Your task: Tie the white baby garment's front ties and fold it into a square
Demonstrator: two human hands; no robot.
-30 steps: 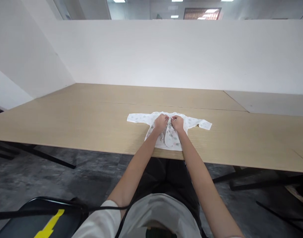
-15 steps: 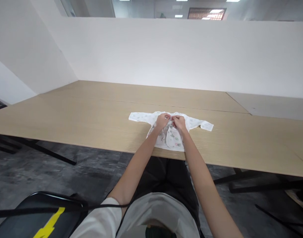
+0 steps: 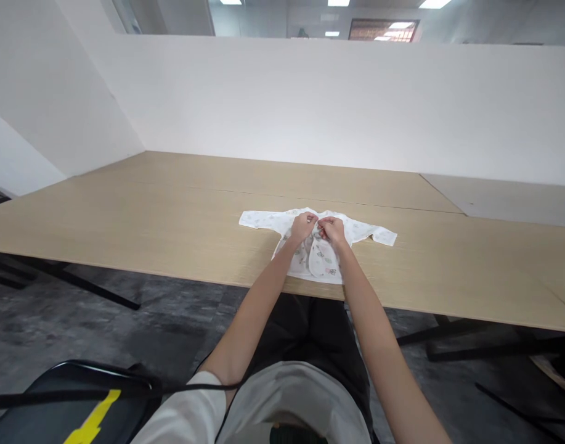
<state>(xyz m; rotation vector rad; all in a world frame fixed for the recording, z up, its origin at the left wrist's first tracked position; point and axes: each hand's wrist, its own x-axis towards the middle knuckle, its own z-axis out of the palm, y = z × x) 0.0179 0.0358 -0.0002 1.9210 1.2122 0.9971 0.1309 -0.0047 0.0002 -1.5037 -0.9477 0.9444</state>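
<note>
A small white baby shirt [image 3: 325,256] with a faint printed pattern lies spread on the table, its sleeves stretched out to both sides. My left hand [image 3: 303,226] is closed in a pinch at the upper middle of the shirt, near the neckline. Close beside it, my right hand [image 3: 332,229] pinches at the same spot, its fingertips almost meeting the left ones. The bit of fabric or tie between the fingertips is too small to make out clearly. My forearms cover parts of the shirt's lower sides.
The wooden table [image 3: 171,216] runs wide to both sides, with a white wall [image 3: 282,98] behind it. At the lower left stands a black chair [image 3: 42,413] with yellow tape, and a black cable [image 3: 190,387] crosses above it. Dark table legs [image 3: 92,287] show below.
My right hand's fingers have shifted slightly at the neckline. Both hands stay at the same place on the shirt, which lies as before; the view has tilted very slightly.
</note>
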